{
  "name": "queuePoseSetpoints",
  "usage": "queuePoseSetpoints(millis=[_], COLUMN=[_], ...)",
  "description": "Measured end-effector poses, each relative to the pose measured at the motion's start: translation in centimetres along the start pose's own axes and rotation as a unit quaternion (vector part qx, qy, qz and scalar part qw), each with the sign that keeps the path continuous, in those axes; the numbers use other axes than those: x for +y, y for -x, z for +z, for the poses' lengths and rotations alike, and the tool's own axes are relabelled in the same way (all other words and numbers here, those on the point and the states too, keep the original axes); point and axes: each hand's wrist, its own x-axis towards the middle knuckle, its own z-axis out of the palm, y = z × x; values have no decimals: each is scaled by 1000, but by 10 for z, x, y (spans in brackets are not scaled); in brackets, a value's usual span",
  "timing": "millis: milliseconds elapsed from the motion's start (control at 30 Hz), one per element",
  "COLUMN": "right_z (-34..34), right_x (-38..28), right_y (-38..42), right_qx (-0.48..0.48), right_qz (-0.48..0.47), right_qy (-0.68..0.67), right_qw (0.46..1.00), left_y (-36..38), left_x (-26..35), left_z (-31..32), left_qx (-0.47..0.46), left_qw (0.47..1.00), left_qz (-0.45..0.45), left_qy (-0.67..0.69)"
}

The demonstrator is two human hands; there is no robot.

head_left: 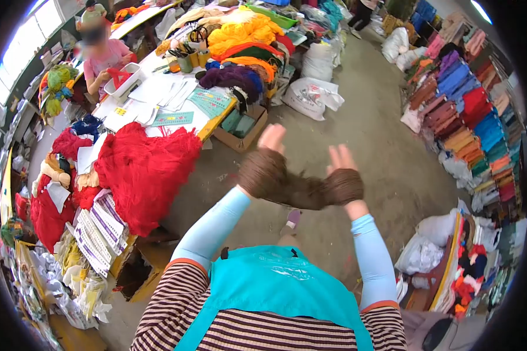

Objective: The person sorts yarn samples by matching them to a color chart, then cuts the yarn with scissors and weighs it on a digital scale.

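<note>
A skein of brown yarn [304, 190] is stretched between my two hands in mid-air. It wraps thickly around the palm and wrist of my left hand [272, 138], whose straight fingers stick out above the strands. My right hand [341, 158] carries the other end in the same way, its fingers also pointing up and slightly blurred. The strands sag a little in the middle. Both palms are hidden by the yarn, and light blue sleeves cover my forearms.
Red yarn [149, 169] hangs over the near end of the table at left. Beyond it are papers [167, 93], a white basket [123, 81] and a seated person [102, 58] handling red material. A cardboard box [243, 134] and white sack [313, 98] stand on the floor. Coloured yarn [454, 79] lines the right.
</note>
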Motion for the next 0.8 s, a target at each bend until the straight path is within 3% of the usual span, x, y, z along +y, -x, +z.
queuePoseSetpoints(millis=[33,100,167,200,233,267,300,333,433,500,633,700,767,800], right_z=[4,11,16,35,59,75,81,85,88,93,82,121,163,144], right_x=[-3,55,140,165,186,198,201,201,212,200,136,159,211,195], right_y=[-19,-49,-79,-94,-109,-128,-149,-172,-237,-281,-336,-377,-391,-405], right_qx=[-26,-26,-120,-85,-51,22,4,-18,6,42,46,7,160,-156], right_qz=[-45,-79,111,50,-12,-54,-45,-39,-103,-135,-240,-308,-325,-309], right_qy=[4,-22,170,68,-36,-34,-82,-128,-81,-159,-188,-188,-86,-208], right_qw=[999,996,972,993,998,998,996,991,991,977,951,933,928,915], left_y=[-2,-7,5,26,34,41,46,42,36,27,-44,-42,-8,-6], left_x=[-8,-44,-94,-110,-124,-131,-143,-154,-170,-177,-119,-132,-152,-151], left_z=[8,-7,-44,-30,-21,-12,0,14,24,41,66,53,21,16], left_qx=[-33,-70,-150,-99,-48,-36,-23,23,84,119,85,125,139,126], left_qw=[999,992,932,977,972,967,956,939,929,913,942,954,846,926], left_qz=[25,39,-196,-59,-81,-161,-238,-247,-258,-312,-266,-247,-295,-282], left_qy=[-31,-96,-265,-180,-217,-196,-171,-237,-251,-234,-185,-112,-421,-216])
